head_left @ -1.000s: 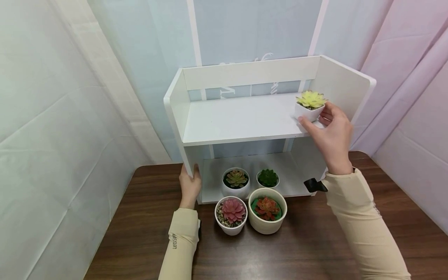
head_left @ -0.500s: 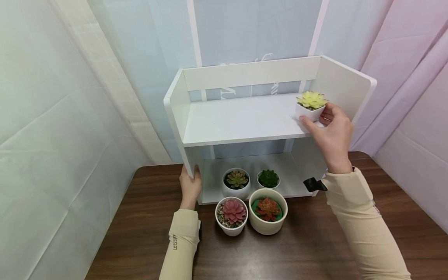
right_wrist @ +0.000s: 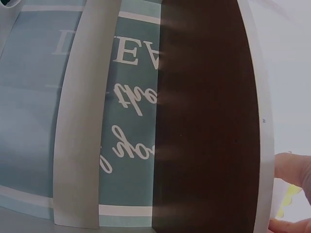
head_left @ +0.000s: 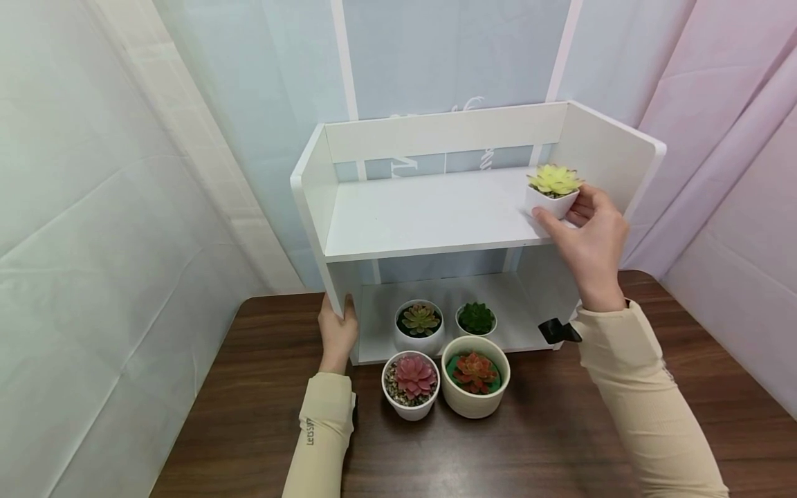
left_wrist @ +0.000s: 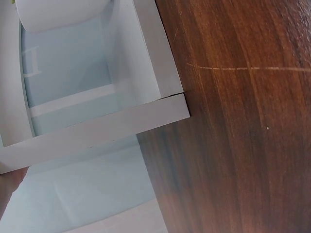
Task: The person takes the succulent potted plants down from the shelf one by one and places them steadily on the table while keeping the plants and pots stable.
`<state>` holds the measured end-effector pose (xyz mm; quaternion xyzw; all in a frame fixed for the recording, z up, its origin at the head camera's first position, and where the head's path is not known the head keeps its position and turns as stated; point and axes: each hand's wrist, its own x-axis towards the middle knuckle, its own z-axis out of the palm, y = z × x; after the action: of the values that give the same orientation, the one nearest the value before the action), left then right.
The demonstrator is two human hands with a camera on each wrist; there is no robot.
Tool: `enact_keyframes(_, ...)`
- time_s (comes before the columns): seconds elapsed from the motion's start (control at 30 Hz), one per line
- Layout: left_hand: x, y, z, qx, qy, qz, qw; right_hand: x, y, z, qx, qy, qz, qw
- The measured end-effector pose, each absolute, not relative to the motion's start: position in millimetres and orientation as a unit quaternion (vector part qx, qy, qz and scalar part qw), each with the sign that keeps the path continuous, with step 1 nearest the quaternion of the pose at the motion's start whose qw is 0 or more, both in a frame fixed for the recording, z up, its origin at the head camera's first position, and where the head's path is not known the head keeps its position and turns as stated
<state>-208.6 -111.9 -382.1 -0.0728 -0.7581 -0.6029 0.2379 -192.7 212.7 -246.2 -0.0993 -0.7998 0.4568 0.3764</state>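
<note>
In the head view, my right hand (head_left: 593, 238) holds a small white square pot with a yellow-green succulent (head_left: 554, 181) between thumb and fingers. The pot is at the right front of the upper board (head_left: 429, 211) of a white two-tier shelf. My left hand (head_left: 338, 335) grips the shelf's left side panel (head_left: 315, 197) low down, its fingers partly hidden behind the panel. Only a sliver of that hand shows in the left wrist view, against the panel edge (left_wrist: 92, 132). At the right edge of the right wrist view, fingers (right_wrist: 291, 167) appear beside the board's front edge (right_wrist: 265, 145).
On the lower tier stand a white pot with a green-orange succulent (head_left: 420, 325) and one with a dark green succulent (head_left: 477, 318). In front, on the brown table (head_left: 261, 415), are a pink succulent (head_left: 412, 384) and a red one in a cream pot (head_left: 476, 377).
</note>
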Motion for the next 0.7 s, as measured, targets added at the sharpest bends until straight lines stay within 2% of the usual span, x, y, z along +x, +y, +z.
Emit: enact_keyframes(0.7, -208, -112, -383, -0.068, -0.760, -0.605, 0.227, -163, 212, -253, -0.099, -0.771, 0.487, 0.398)
